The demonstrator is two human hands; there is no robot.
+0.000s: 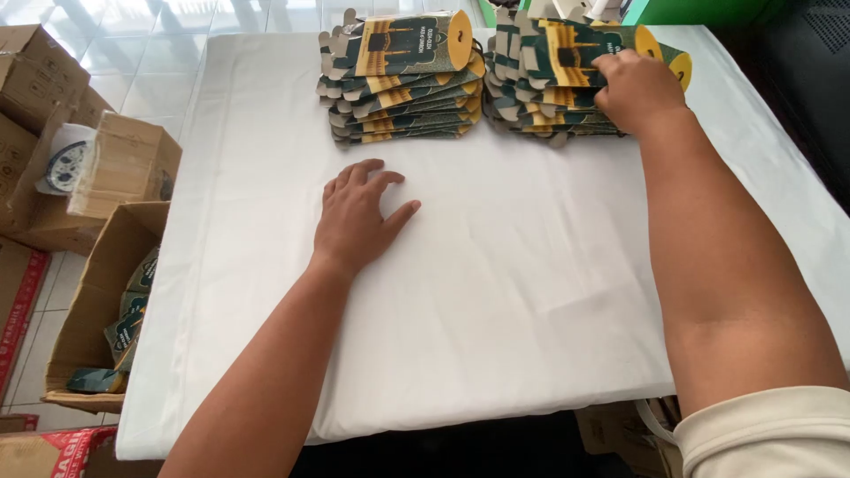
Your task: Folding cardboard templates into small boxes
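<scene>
While the left hand (356, 217) lies flat and empty, the right hand (636, 88) gripping the far-edge stack (544, 71) could topple it.

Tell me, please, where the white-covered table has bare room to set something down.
The white cloth is bare from the left hand to the near edge, and between both forearms. The far edge is crowded: two stacks of flat card packages, left stack and right stack, which the right hand touches.
</scene>
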